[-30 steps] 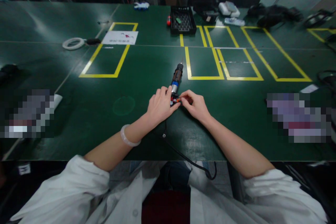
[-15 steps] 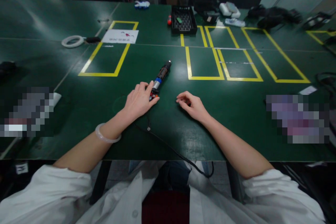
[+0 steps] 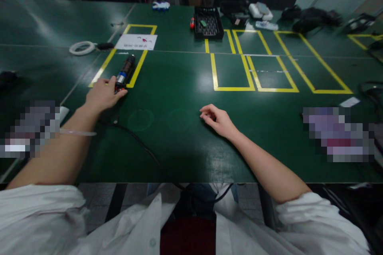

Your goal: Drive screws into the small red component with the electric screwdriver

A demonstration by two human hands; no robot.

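My left hand (image 3: 103,95) is closed around the rear end of a dark cylindrical tool (image 3: 127,68) with a blue band and a silver section. The tool lies slanted, its far end pointing away from me, within the left yellow taped rectangle (image 3: 139,69). From its rear a black cable (image 3: 143,146) runs over the green table (image 3: 176,147) and off the front edge. My right hand (image 3: 219,120) rests on the table near the middle, its fingers curled; whether anything is inside them is hidden.
A white sheet (image 3: 136,42) lies behind the tool, beside a coiled white cable (image 3: 82,48). Farther back are a black tray (image 3: 208,34) and a red item (image 3: 192,23). Several yellow taped rectangles mark the right half. Blurred-out objects lie at both sides.
My left hand and the tool have moved left, from the table's middle into the left taped rectangle, and the cable has trailed along. My right hand has stayed in place.
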